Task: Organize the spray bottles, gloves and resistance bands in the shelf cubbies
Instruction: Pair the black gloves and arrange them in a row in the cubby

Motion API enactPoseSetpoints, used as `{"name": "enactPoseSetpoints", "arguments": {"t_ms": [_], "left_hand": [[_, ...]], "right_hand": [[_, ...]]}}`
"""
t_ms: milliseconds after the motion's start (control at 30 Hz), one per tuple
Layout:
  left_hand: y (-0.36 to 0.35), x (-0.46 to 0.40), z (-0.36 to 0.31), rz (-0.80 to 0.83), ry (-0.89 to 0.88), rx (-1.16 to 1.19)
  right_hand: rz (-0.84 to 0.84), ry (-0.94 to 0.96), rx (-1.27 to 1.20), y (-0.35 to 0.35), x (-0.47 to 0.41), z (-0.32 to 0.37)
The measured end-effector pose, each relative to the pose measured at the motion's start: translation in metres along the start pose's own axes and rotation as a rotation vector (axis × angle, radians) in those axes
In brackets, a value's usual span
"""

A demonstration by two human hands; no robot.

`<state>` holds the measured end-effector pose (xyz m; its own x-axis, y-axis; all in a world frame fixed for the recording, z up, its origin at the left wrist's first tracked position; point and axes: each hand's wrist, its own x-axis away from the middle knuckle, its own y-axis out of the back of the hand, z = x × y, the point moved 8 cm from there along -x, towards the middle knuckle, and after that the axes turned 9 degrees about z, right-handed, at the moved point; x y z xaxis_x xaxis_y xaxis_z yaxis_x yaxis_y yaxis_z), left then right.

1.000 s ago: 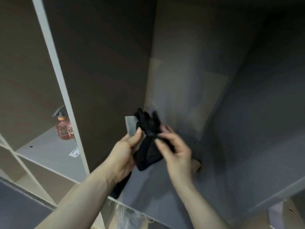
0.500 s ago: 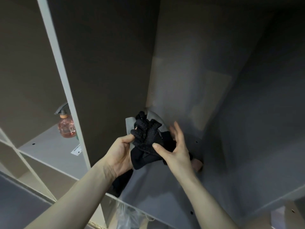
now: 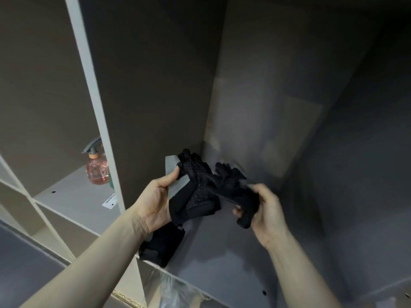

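Inside a dark shelf cubby (image 3: pixel 222 258) both my hands hold black gloves above its floor. My left hand (image 3: pixel 155 198) grips a black dotted glove (image 3: pixel 198 192) together with a grey card (image 3: pixel 175 174) under my thumb. My right hand (image 3: pixel 264 212) grips a second black glove (image 3: pixel 238 190), pulled a little to the right of the first. Another black glove (image 3: pixel 162 245) lies on the cubby floor near its front edge, partly hidden by my left wrist. A pink spray bottle (image 3: pixel 96 170) with a grey trigger stands in the cubby to the left.
A pale vertical divider (image 3: pixel 97 121) separates the two cubbies. A white label (image 3: pixel 110 200) lies on the left cubby's floor. Clear plastic wrap (image 3: pixel 175 290) shows in the cubby below. The right side of the dark cubby's floor is bare.
The gloves were bunched together between both hands; now my right hand has drawn one glove off to the right, apart from the one in my left hand.
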<state>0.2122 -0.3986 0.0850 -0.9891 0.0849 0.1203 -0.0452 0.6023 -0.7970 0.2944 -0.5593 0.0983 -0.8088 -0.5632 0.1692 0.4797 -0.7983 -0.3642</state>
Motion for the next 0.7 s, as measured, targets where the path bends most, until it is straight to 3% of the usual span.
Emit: {"name": "enactPoseSetpoints", "arguments": {"t_ms": [67,167,267,367,433,567,700], "left_hand": [[0.001,-0.001,-0.003,0.003,-0.01,0.01],[0.0,-0.005,-0.007,-0.004,-0.032,-0.031],[-0.008,-0.008,-0.008,-0.017,-0.072,-0.079],[-0.02,-0.011,-0.011,0.004,-0.142,-0.087],[-0.028,-0.013,-0.011,0.032,-0.158,-0.062],[-0.039,-0.02,-0.003,0.032,-0.139,-0.112],[-0.043,-0.027,0.003,0.013,-0.153,-0.153]], "right_hand": [[-0.154,0.162,0.17,0.014,-0.003,0.013],[-0.218,0.36,0.457,0.001,0.001,0.03],[-0.227,0.452,0.442,-0.016,0.004,0.034],[-0.349,0.521,0.289,-0.012,0.008,0.04],[-0.329,0.488,0.177,-0.014,0.005,0.038],[-0.149,0.25,0.106,-0.038,-0.007,0.009],[-0.115,0.225,0.054,-0.045,-0.001,0.001]]}}
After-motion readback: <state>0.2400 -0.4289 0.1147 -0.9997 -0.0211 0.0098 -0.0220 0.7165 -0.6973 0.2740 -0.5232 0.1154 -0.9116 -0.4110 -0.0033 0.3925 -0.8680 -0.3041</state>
